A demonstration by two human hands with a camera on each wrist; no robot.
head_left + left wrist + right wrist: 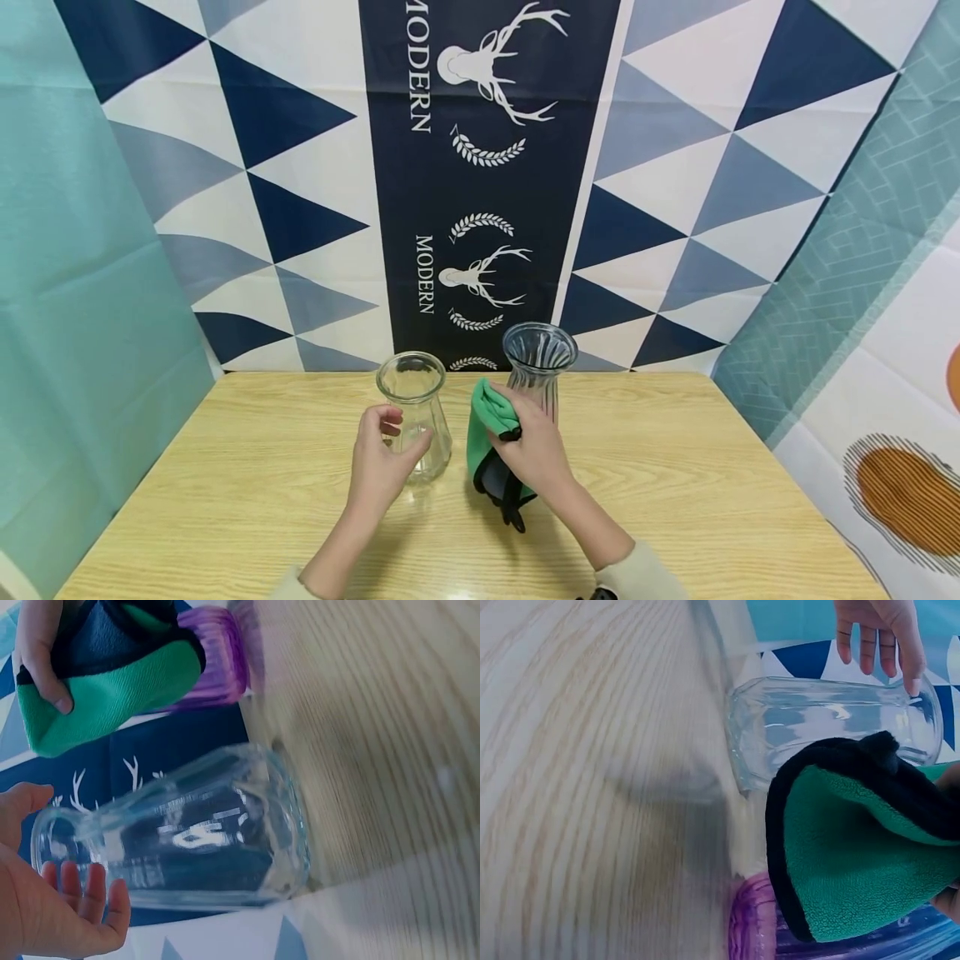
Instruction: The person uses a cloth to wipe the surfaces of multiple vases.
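Gripping a black-edged green cloth [477, 437], right hand [536, 443] near a tinted fluted vase [536, 380]
Left hand [377, 461] empty, fingers loosely parted, beside a clear glass vase [429, 417] upright on the wooden table [255, 492].

Visibility findings: obstructed and cropped items.
Head view: the lower body of the tinted vase [535, 385] is concealed by the right hand [536, 447] and the green cloth [477, 450]; some fingertips are lost in the folds. The left hand [377, 458] masks part of the clear vase [437, 425]; contact cannot be determined. The bottom edge crops both sleeves [641, 575], the near side of the desk [247, 483] and a dark wrist item [602, 594], too little of which shows to identify. Left wrist view: cloth covers much of the tinted vase. Right wrist view: the right edge crops the right hand; desk shadows are blurred.
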